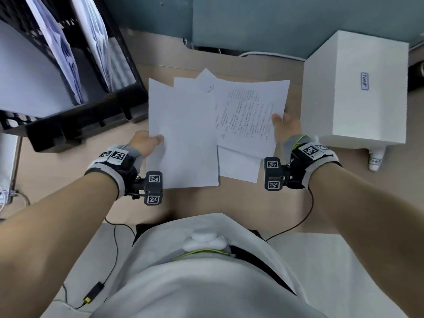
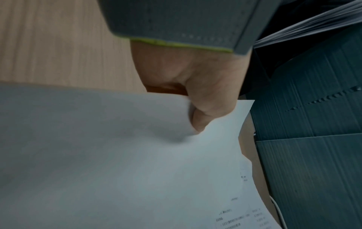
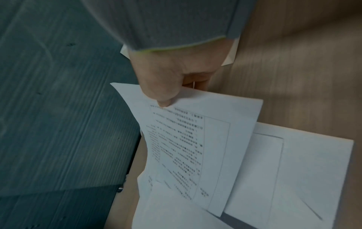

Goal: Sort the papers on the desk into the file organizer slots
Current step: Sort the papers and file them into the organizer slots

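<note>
My left hand [image 1: 149, 143] pinches the left edge of a blank white sheet [image 1: 183, 138], thumb on top; the left wrist view shows the same hand [image 2: 195, 99] with the sheet [image 2: 117, 155] under the thumb. On the other side my right hand [image 1: 284, 127] pinches the right edge of a printed sheet [image 1: 247, 111]. That grip [image 3: 166, 86] and the printed sheet [image 3: 186, 147] show in the right wrist view. More papers lie beneath, among them a white envelope [image 1: 238, 164]. A black file organizer [image 1: 68, 72] with sheets standing in its slots is at the back left.
A white box [image 1: 355, 88] stands on the wooden desk [image 1: 286, 198] to the right, with a small white bottle [image 1: 376, 159] lying in front of it. A teal partition wall [image 1: 252, 19] closes the back. Cables run along the desk's rear edge.
</note>
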